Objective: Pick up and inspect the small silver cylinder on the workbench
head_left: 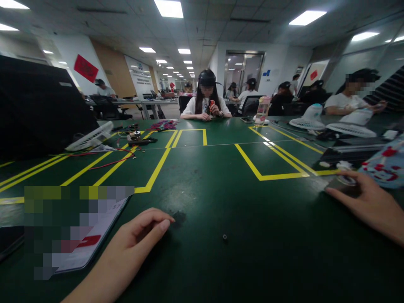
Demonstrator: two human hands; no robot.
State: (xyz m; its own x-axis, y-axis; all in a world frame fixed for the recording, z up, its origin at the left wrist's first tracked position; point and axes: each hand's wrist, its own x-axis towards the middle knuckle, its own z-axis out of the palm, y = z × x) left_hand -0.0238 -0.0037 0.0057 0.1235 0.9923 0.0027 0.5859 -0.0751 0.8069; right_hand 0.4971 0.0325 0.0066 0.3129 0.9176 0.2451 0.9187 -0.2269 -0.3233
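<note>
My right hand [370,200] reaches in from the right edge, its thumb and fingers around a small dark, squat object with a pale round top [344,183]; I cannot make out its exact kind. My left hand [142,233] rests low on the green table [202,189], fingers curled and thumb against the index finger, with nothing visible in it. Between the two hands, nearer the front, lies a tiny dark ring-shaped part [224,237]. Left of my left hand is a flat pale board or tablet [94,242], partly blurred out.
Yellow tape lines [280,177] mark the tabletop. Wires and electronic parts [135,136] lie at the left back, beside a large black screen [41,105]. A bottle [261,111] and white fans [311,118] stand at the right back. A person [206,99] sits opposite.
</note>
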